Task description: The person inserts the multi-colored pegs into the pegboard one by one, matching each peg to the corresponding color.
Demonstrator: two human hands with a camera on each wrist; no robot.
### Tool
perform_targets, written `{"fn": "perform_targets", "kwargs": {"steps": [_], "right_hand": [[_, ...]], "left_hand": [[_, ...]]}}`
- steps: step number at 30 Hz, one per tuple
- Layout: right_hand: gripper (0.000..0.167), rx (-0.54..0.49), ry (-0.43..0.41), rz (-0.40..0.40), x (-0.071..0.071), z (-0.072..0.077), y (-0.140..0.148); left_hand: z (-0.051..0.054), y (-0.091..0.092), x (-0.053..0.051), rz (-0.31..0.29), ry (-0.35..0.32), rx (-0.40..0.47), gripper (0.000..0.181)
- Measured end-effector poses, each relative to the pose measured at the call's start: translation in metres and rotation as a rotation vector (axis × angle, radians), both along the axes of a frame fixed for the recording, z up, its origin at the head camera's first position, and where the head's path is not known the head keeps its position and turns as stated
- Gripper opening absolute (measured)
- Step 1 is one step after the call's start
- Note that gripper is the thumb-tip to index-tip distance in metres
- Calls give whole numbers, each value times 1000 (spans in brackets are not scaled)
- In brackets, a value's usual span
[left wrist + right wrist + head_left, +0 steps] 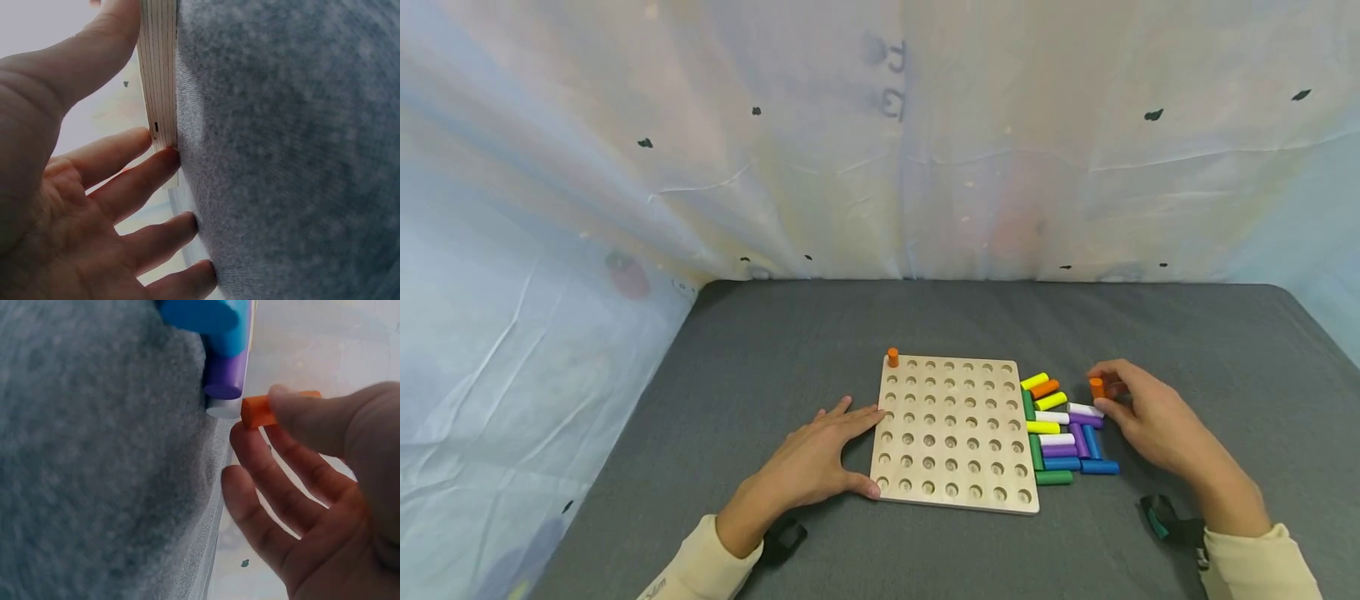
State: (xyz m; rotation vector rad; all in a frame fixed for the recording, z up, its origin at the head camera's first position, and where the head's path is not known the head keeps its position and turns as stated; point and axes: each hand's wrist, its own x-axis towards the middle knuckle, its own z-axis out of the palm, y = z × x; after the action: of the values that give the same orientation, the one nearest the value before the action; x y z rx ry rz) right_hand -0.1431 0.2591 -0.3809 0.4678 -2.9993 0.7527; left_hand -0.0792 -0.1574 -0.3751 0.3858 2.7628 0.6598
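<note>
A pale wooden pegboard (940, 433) with rows of round holes lies flat on the cloth. One orange peg (892, 357) stands upright in its far left corner hole. My left hand (812, 458) touches the board's left edge with spread, fairly straight fingers; in the left wrist view the fingertips meet the layered side of the board (159, 81). Right of the board, my right hand (1157, 421) pinches another orange peg (259, 411) between thumb and fingers, just beyond the loose pegs.
Loose pegs in yellow, white, green, blue (1100, 467) and purple, plus an orange one (1044, 388), lie heaped against the board's right side. Grey cloth (790, 333) covers the table. A pale curtain (962, 167) hangs behind. Dark straps (1168, 523) sit near both wrists.
</note>
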Motion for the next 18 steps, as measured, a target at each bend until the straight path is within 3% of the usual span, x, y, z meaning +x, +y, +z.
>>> {"fn": "perform_targets", "kwargs": {"steps": [18], "right_hand": [[32, -42, 64, -17, 3, 1, -3]], "left_hand": [[0, -1, 0, 3, 0, -1, 98]]}}
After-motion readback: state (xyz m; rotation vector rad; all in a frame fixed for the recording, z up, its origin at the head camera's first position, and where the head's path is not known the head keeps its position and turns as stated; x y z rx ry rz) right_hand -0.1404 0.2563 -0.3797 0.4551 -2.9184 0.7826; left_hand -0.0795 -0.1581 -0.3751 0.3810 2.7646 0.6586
